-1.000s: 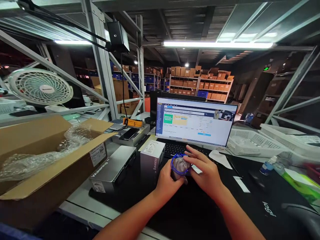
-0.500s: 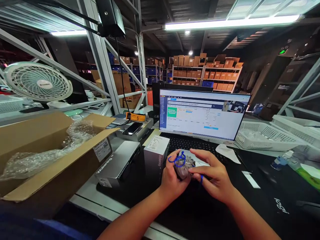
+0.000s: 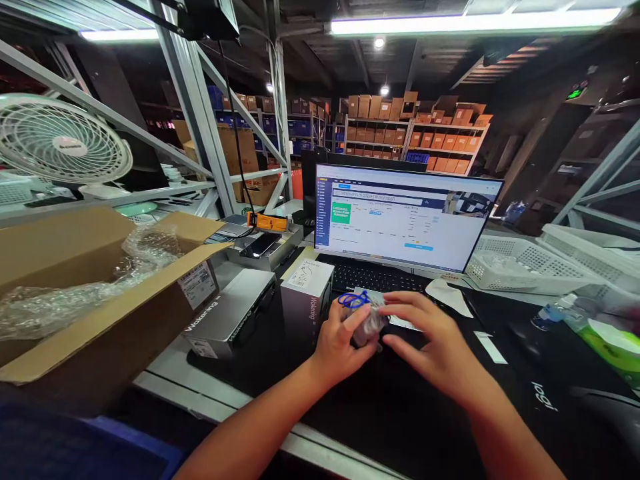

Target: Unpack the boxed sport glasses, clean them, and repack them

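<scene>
Between my hands is a small grey pouch (image 3: 371,328), gathered and crumpled, with loops of blue cord (image 3: 353,300) at its top. My left hand (image 3: 336,345) is closed around its left side and grips it above the black desk mat. At the pouch's right side, my right hand (image 3: 436,339) has its fingers spread. Its fingertips are close to the pouch; whether they touch it I cannot tell. A flat light-coloured sheet or box (image 3: 406,323) lies partly hidden behind the hands. What the pouch contains is hidden.
Two grey boxes, one lying (image 3: 235,303) and one upright (image 3: 306,300), stand left of my hands. Further left is an open carton (image 3: 125,300) with bubble wrap. A monitor (image 3: 380,233) and keyboard (image 3: 350,273) are ahead; white baskets (image 3: 530,283) and a mouse (image 3: 525,340) are right.
My right hand has drawn back slightly from the pouch and its fingers have spread; the blue cord it held has left it. My left hand still grips the pouch. The view has shifted a little.
</scene>
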`<state>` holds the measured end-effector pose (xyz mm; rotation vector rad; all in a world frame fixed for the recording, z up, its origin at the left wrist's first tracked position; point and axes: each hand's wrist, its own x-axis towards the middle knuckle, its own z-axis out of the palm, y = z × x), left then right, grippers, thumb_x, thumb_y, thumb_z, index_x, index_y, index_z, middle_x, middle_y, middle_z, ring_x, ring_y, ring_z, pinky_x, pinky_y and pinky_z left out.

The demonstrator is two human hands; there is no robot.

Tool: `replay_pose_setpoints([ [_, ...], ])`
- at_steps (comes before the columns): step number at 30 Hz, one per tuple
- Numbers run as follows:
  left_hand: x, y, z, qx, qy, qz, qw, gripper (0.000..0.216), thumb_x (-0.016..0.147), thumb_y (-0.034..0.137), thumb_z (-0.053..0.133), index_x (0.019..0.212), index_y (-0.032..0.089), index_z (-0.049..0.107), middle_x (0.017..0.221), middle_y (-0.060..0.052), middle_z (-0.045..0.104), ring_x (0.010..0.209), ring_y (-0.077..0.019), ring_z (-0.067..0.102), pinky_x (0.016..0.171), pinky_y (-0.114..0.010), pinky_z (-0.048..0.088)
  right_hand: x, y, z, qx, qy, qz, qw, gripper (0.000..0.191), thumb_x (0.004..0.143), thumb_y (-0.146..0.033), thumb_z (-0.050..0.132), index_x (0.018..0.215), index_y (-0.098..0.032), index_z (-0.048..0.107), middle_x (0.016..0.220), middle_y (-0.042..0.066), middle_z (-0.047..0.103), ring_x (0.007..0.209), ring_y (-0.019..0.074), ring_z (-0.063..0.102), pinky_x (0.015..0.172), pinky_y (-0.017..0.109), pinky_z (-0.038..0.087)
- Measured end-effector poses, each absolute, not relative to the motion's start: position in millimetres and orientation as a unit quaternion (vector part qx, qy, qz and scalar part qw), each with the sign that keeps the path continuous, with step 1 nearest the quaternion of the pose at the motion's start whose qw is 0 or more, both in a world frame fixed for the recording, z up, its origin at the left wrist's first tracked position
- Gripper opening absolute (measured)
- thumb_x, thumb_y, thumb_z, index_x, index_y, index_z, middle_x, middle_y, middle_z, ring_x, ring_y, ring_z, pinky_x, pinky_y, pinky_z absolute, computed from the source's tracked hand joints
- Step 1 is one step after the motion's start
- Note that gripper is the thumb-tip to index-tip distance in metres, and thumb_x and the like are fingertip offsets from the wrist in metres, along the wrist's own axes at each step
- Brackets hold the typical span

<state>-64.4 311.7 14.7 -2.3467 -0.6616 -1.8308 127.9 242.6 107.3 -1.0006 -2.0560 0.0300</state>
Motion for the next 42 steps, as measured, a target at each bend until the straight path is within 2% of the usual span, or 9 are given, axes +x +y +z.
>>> replay_pose_setpoints([
  [6,-69.6,312.3,22.3,-0.795,-0.186,-0.574,0.053,0.061,0.083,0.035,0.068,0.138,0.025,0.044,0.117,-0.012,0.054,0.106,-0.027,0.062,0.083,-0.043,0.06,112.2,257.2,85.3,-0.337,-0.827,-0.062,0.446,0.031,0.09,-0.002,0.058,0.114,-0.022,0.064,0.119,0.01,0.069,0.11,0.0202,0.069,0.093,0.033,0.06],
  [13,-78.9,303.6,36.6,-0.808,-0.185,-0.56,0.018,0.039,0.081,0.026,0.063,0.12,0.026,0.057,0.124,-0.011,0.05,0.11,-0.0256,0.059,0.086,-0.041,0.058,108.9,255.9,85.0,-0.333,-0.82,-0.066,0.461,0.025,0.089,0.0,0.057,0.105,-0.019,0.064,0.135,0.015,0.056,0.091,0.0163,0.072,0.082,0.031,0.064],
  [18,-84.7,298.9,39.3,-0.819,-0.207,-0.535,-0.005,0.032,0.082,0.029,0.066,0.114,0.026,0.061,0.111,-0.008,0.051,0.096,-0.0224,0.059,0.076,-0.035,0.056,114.3,255.7,80.8,-0.289,-0.836,-0.095,0.456,0.029,0.092,0.0,0.058,0.111,-0.021,0.064,0.143,0.013,0.05,0.107,0.0188,0.07,0.089,0.031,0.064],
  [21,-85.3,299.2,37.9,-0.829,-0.22,-0.514,-0.002,0.036,0.082,0.034,0.068,0.116,0.024,0.062,0.102,-0.007,0.051,0.09,-0.0226,0.056,0.07,-0.035,0.054,117.7,257.3,80.0,-0.304,-0.832,-0.153,0.438,0.027,0.092,-0.002,0.058,0.11,-0.021,0.064,0.134,0.012,0.052,0.109,0.0217,0.069,0.087,0.035,0.065],
  [26,-86.8,298.1,40.8,-0.831,-0.215,-0.511,-0.05,0.037,0.076,0.029,0.072,0.113,0.025,0.067,0.1,-0.006,0.047,0.091,-0.0216,0.053,0.074,-0.034,0.053,109.6,255.8,80.7,-0.351,-0.837,-0.208,0.365,0.019,0.095,-0.007,0.047,0.104,-0.018,0.059,0.117,0.013,0.062,0.088,0.0211,0.072,0.063,0.031,0.064],
  [31,-97.2,292.9,54.3,-0.85,-0.21,-0.475,-0.092,0.022,0.072,0.027,0.079,0.092,0.022,0.071,0.117,-0.008,0.047,0.105,-0.0231,0.054,0.085,-0.033,0.054,100.4,250.9,85.7,-0.347,-0.862,-0.18,0.324,0.022,0.095,-0.005,0.043,0.103,-0.02,0.058,0.116,0.012,0.064,0.09,0.0198,0.07,0.066,0.028,0.06],
  [34,-104.8,295.7,61.3,-0.873,-0.186,-0.448,-0.049,0.014,0.084,0.031,0.073,0.078,0.02,0.069,0.118,-0.009,0.05,0.109,-0.0227,0.054,0.093,-0.035,0.051,110.0,252.2,93.4,-0.36,-0.868,-0.199,0.279,0.024,0.095,-0.006,0.043,0.105,-0.02,0.058,0.12,0.012,0.063,0.095,0.0215,0.069,0.071,0.031,0.06],
  [37,-109.0,305.0,61.6,-0.856,-0.187,-0.48,0.043,0.037,0.093,0.048,0.061,0.069,0.02,0.066,0.108,-0.008,0.055,0.104,-0.0229,0.055,0.095,-0.038,0.05,126.7,255.6,101.2,-0.382,-0.852,-0.243,0.261,0.026,0.094,-0.005,0.044,0.11,-0.02,0.059,0.122,0.013,0.062,0.103,0.0255,0.067,0.077,0.035,0.06],
  [42,-102.1,317.1,50.3,-0.784,-0.272,-0.521,0.2,0.06,0.074,0.078,0.066,0.081,0.018,0.067,0.107,-0.012,0.059,0.096,-0.026,0.062,0.079,-0.037,0.057,137.5,257.4,102.2,-0.408,-0.846,-0.203,0.278,0.026,0.093,-0.004,0.048,0.111,-0.019,0.057,0.118,0.013,0.064,0.092,0.0229,0.069,0.07,0.033,0.059],
])
